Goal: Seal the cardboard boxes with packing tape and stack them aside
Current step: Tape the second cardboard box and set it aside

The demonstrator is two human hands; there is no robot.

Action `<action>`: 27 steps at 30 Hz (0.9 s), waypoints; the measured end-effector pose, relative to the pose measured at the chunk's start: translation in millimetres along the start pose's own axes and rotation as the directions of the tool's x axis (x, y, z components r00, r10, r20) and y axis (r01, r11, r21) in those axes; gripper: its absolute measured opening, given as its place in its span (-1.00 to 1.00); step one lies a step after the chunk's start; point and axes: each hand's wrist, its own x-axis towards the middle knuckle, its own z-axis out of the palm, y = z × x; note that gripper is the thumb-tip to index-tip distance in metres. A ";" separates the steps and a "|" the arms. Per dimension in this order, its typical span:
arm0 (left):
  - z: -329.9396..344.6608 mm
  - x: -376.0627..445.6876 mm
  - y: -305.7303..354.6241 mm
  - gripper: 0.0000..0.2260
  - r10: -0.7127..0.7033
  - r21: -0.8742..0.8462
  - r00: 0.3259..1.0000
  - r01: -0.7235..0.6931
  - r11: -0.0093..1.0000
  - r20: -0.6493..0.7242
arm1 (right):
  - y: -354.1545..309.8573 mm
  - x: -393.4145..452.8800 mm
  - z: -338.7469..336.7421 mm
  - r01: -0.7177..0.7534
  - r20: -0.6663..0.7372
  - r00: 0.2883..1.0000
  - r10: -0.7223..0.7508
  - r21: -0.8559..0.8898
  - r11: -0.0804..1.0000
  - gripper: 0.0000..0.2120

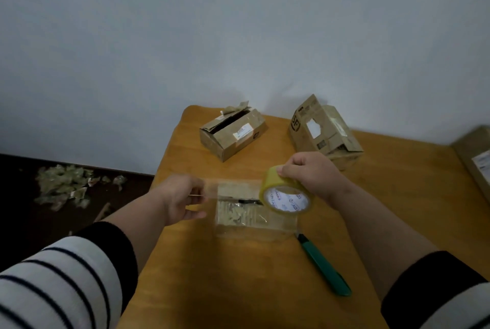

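My right hand [310, 172] grips a yellowish roll of packing tape [286, 193] above the wooden table [238, 275]. My left hand [183, 196] pinches the free end of a clear tape strip [233, 188] pulled out to the left of the roll. Under the strip lies a small flat cardboard box [252, 217], blurred and partly hidden by the tape. Two more cardboard boxes stand at the back: one with a raised flap [233, 132] and a crumpled one [323, 132] on the right.
A green utility knife [324, 265] lies on the table right of the flat box. Another cardboard box [474, 159] shows at the right edge. Torn paper scraps [66, 185] litter the dark floor at left. A pale wall stands behind the table.
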 end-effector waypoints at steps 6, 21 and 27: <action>4.9 3.2 -5.6 -0.89 0.007 -0.082 0.999 -0.010 0.997 -0.036 | 4.7 12.0 6.5 -0.028 0.084 0.996 0.034 -0.066 0.997 -0.73; 14.7 9.5 -18.2 -0.94 -0.057 -0.181 0.992 0.036 0.983 -0.112 | 3.1 31.2 6.4 -0.112 0.205 0.970 0.130 -0.098 0.989 -0.70; 17.7 13.6 -24.5 -0.96 -0.057 -0.141 0.992 0.041 0.989 -0.112 | 2.2 32.5 4.2 -0.091 0.240 0.963 0.121 -0.133 0.987 -0.67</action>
